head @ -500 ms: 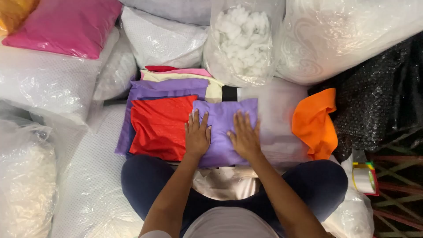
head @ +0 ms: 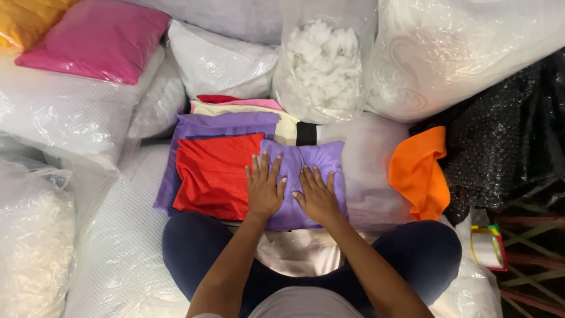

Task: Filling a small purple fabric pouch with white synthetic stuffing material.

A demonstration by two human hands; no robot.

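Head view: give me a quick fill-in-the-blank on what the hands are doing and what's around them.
1. Both hands, the left hand and the right hand, press flat on a small ____ cushion.
2. Left of that cushion lies a ____ cloth.
3. The cloth to the cushion's right is ____.
4. The clear bag behind the pile holds white ____.

Missing words: purple; red; orange; stuffing

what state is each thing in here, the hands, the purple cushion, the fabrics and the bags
left hand: flat, pressing small purple stuffed cushion
right hand: flat on it too
small purple stuffed cushion: plump, lying flat
red fabric piece: spread flat, atop a stack
orange cloth: crumpled
clear plastic bag of white stuffing: upright, full
pink cushion: wrapped in plastic
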